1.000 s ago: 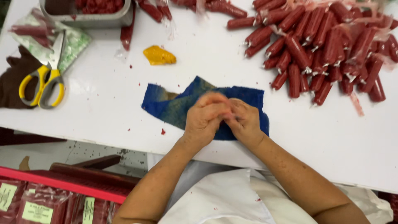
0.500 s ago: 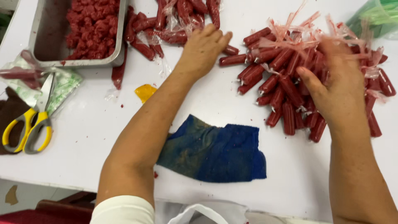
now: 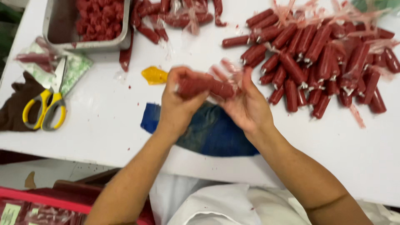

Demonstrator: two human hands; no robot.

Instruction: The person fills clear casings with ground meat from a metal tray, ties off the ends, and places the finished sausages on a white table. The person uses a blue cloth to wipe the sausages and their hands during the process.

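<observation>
My left hand (image 3: 178, 105) and my right hand (image 3: 246, 105) both grip one dark red sausage (image 3: 204, 86) in clear wrapping, held level above a blue cloth (image 3: 216, 134) on the white table (image 3: 104, 125). The left hand clasps its left end; the right hand's fingers close around the right end, where the loose wrapping is blurred. A large heap of similar wrapped sausages (image 3: 321, 58) lies just beyond my right hand.
A metal tray (image 3: 56, 29) with red meat stands at the back left, more sausages (image 3: 175, 18) beside it. Yellow-handled scissors (image 3: 46, 108) lie at the left on a brown cloth (image 3: 14, 106). A yellow scrap (image 3: 154, 75) lies near the left hand.
Both hands reached out to the sausage piles, then came back together over the blue cloth, now holding one wrapped sausage between them.
</observation>
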